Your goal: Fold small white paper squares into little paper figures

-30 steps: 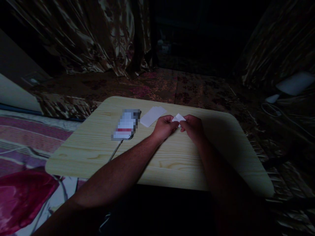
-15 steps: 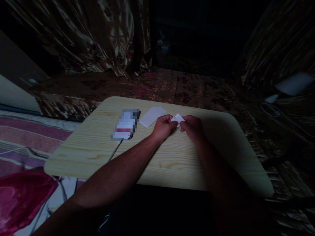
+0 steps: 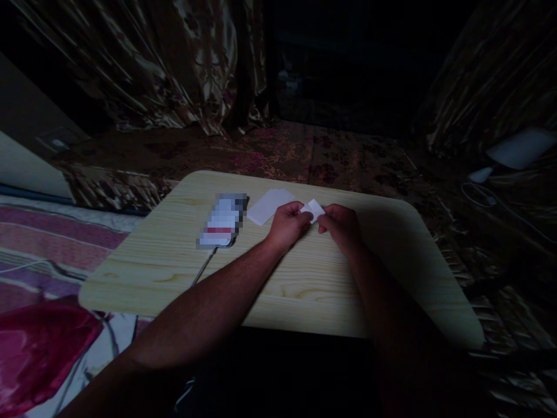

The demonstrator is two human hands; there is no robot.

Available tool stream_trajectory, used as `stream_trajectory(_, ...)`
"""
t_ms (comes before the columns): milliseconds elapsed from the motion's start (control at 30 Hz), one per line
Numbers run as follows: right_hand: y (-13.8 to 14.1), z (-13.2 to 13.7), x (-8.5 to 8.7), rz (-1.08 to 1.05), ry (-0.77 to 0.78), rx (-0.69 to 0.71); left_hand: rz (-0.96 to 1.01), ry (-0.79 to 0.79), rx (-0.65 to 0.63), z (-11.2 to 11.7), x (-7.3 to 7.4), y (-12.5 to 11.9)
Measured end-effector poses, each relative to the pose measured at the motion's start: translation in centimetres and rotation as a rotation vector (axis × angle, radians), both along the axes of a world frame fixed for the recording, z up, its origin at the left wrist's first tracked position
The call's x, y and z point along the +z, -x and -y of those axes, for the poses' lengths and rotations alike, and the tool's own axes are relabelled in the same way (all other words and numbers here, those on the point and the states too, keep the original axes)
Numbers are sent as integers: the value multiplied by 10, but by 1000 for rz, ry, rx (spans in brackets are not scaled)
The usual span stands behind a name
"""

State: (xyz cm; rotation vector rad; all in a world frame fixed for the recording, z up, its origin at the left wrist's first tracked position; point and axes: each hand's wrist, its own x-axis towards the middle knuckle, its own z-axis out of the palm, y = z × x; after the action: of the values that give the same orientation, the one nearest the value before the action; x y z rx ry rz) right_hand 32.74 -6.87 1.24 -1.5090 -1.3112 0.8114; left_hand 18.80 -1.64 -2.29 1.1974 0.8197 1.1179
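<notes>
Both of my hands meet over the far middle of a light wooden table (image 3: pixel 174 261). My left hand (image 3: pixel 288 225) and my right hand (image 3: pixel 342 226) each pinch a side of a small folded white paper (image 3: pixel 314 209), held just above the tabletop. The fingers of both hands are closed on it. A flat stack of white paper sheets (image 3: pixel 268 205) lies on the table just left of my left hand.
A phone-sized object (image 3: pixel 221 223) with a cable (image 3: pixel 203 270) lies on the table left of the sheets. Patterned fabric and curtains (image 3: pixel 143 64) surround the table. A pink-striped bedcover (image 3: pixel 39 273) lies at left; a white device (image 3: pixel 520 148) with a cord is at far right.
The hands have barely moved. The small folded paper sits slightly more to the left between my fingertips than before.
</notes>
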Motion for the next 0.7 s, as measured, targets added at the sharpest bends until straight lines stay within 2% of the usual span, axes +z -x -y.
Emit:
stream_trajectory(433, 0, 0, 0, 15, -8, -12, 5, -3, 9, 1, 2, 0)
stream_trajectory(700, 0, -1, -3, 33, 19, -8, 23, -15, -47, 0, 1, 1)
